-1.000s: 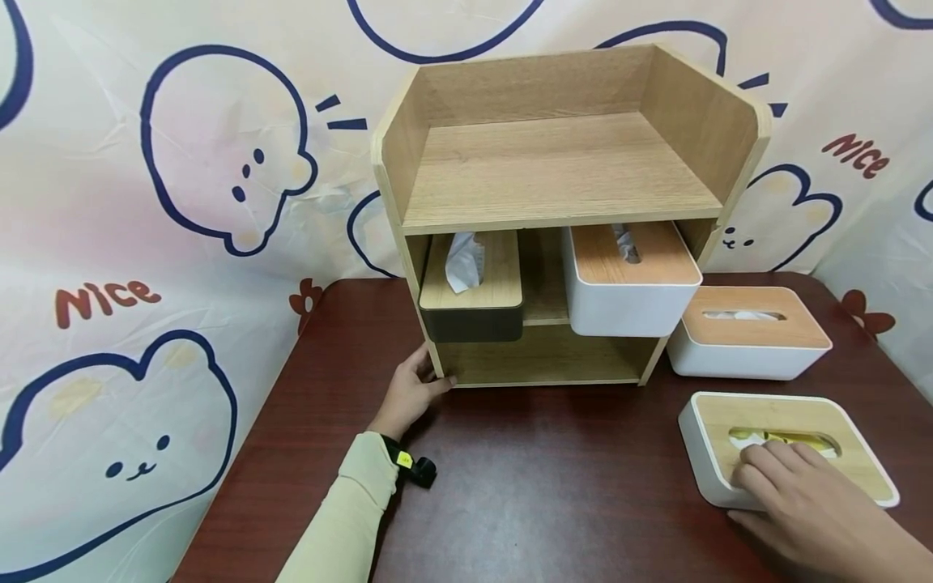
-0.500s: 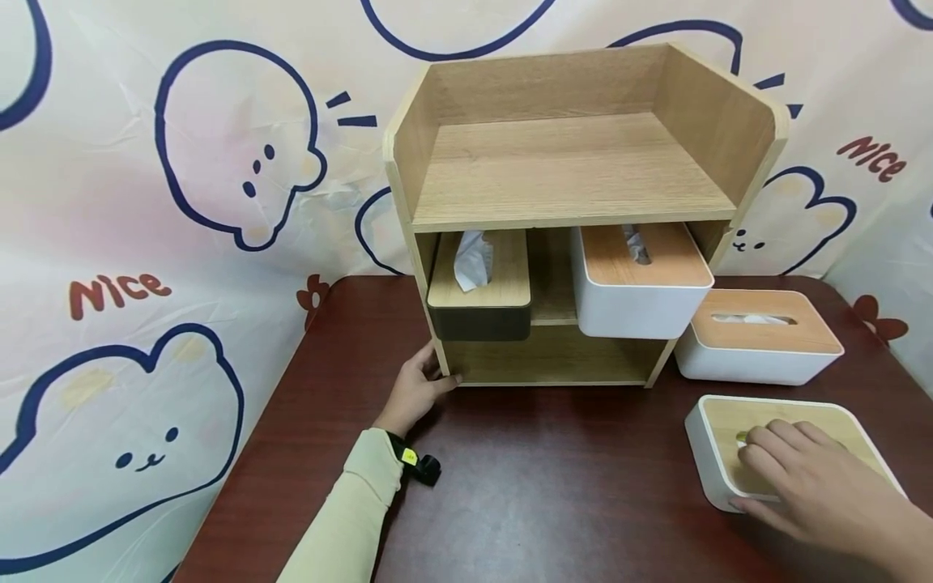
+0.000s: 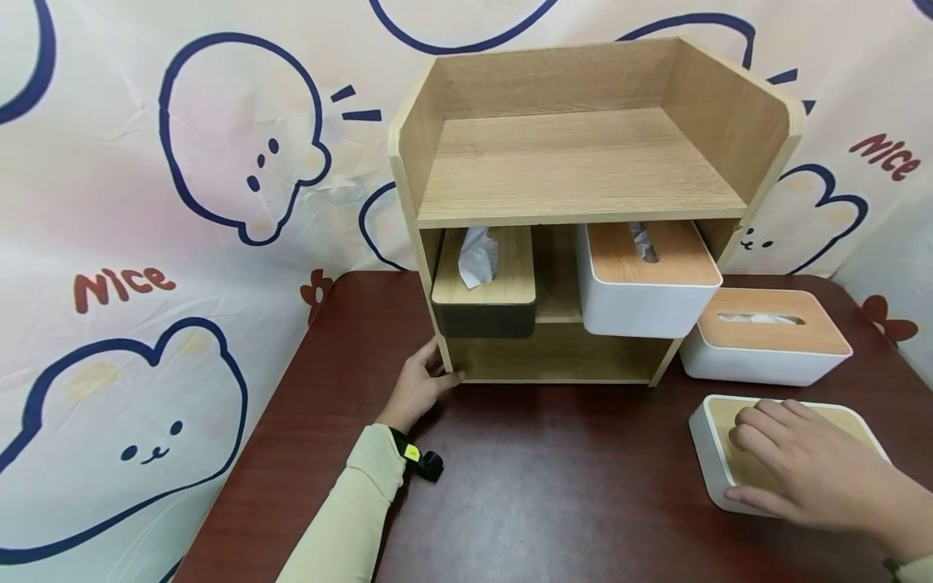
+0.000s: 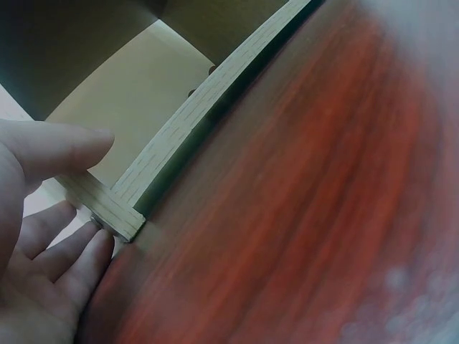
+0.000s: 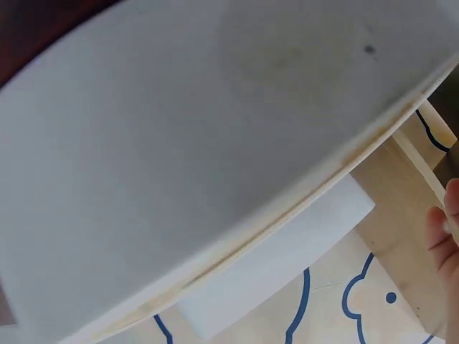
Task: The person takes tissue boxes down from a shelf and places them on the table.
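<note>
My left hand (image 3: 417,389) grips the bottom left corner of a light wooden shelf unit (image 3: 576,162). In the left wrist view the thumb lies inside the wood edge and the other fingers lie outside it. My right hand (image 3: 809,465) is over a low white tissue box (image 3: 707,453) with a pale wood lid, fingers loosely bent across the lid and thumb by the near left rim. The hand covers the lid's slot. In the right wrist view that box's white wall (image 5: 165,143) fills most of the picture; the right hand is out of that frame.
On the middle shelf, a dark tissue box (image 3: 484,320) with tissue sticking out stands left and a taller white one (image 3: 649,308) stands right, both jutting forward. Another white tissue box (image 3: 773,364) stands right of the unit on the dark red table (image 3: 510,486). A printed curtain (image 3: 219,162) hangs behind.
My right hand has moved forward and left over the lid, so its slot, partly visible before, is now covered. The left hand keeps its grip. The whole view has shifted slightly.
</note>
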Demonstrator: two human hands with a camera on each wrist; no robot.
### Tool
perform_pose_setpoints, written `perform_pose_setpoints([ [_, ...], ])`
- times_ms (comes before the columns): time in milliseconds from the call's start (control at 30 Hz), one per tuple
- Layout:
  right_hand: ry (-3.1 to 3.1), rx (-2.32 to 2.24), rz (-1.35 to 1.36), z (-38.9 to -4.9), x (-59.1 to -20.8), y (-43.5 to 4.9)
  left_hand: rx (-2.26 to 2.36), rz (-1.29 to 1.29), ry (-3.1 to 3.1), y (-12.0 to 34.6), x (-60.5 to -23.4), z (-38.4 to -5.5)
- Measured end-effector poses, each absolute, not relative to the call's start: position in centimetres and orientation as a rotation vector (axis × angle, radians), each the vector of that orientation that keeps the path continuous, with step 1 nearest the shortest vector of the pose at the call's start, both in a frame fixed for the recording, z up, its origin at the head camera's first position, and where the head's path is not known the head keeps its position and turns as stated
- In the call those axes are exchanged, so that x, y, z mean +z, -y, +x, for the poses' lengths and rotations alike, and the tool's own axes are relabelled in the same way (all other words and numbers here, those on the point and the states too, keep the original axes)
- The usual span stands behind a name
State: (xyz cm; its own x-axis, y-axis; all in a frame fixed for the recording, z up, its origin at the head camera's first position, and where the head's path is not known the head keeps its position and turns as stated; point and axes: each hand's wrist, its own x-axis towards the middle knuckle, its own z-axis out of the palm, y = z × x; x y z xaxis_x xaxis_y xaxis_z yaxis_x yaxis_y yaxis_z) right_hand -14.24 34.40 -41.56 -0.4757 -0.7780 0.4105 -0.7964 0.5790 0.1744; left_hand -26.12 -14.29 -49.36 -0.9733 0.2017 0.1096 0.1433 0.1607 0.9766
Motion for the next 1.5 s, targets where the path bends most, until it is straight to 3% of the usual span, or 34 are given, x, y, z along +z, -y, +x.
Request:
perform_pose_setpoints([
  [333, 2.343, 0.131, 1.233, -16.0, -39.5, -33.7, 1.976, 0.356, -2.364, 14.0, -47.6, -25.2],
  [700, 2.260, 0.196, 1.266, -18.6, -38.0, -33.4, 1.996, 0.369, -2.388, 14.4, -51.1, -26.6],
  [967, 2.359, 0.182, 1.174, -19.9, -36.4, -33.7, 1.977, 0.364, -2.349, 14.0, -47.8, -25.2],
  [1500, 2.348, 0.243, 1.110, -22.4, -34.6, -34.2, 1.986, 0.373, -2.342, 14.2, -47.8, -25.1],
])
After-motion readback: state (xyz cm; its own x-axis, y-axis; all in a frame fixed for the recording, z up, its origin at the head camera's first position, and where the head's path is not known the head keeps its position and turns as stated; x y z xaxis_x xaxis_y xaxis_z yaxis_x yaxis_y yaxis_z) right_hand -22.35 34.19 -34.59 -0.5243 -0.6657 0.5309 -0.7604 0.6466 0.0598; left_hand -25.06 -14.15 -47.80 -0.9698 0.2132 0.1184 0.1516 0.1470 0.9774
